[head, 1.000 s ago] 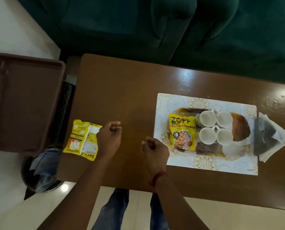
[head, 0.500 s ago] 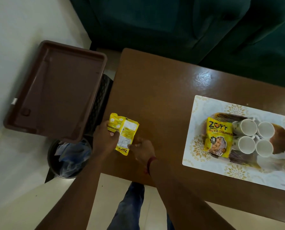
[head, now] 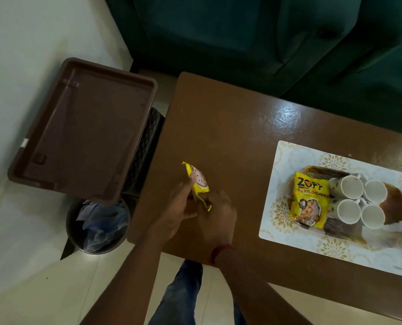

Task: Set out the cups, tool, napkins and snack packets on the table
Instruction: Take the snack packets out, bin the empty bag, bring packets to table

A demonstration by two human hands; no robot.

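Note:
A small yellow snack packet (head: 198, 184) is lifted on edge above the left end of the brown table (head: 230, 127). My left hand (head: 180, 205) grips its left side and my right hand (head: 218, 213) pinches its lower corner. To the right, a white patterned placemat (head: 289, 156) carries a tray with a second yellow snack packet (head: 311, 201) and several white cups (head: 351, 187) set close together. The napkins and the tool are out of frame.
An empty brown tray (head: 85, 130) rests on a dark stand left of the table. A bin with a blue liner (head: 99, 227) stands below it on the floor. A green sofa (head: 265, 38) runs along the table's far side.
Both hands have closed on the packet that lay flat at the table's left end and raised it onto its edge. The camera has swung left, and the napkins have left the frame.

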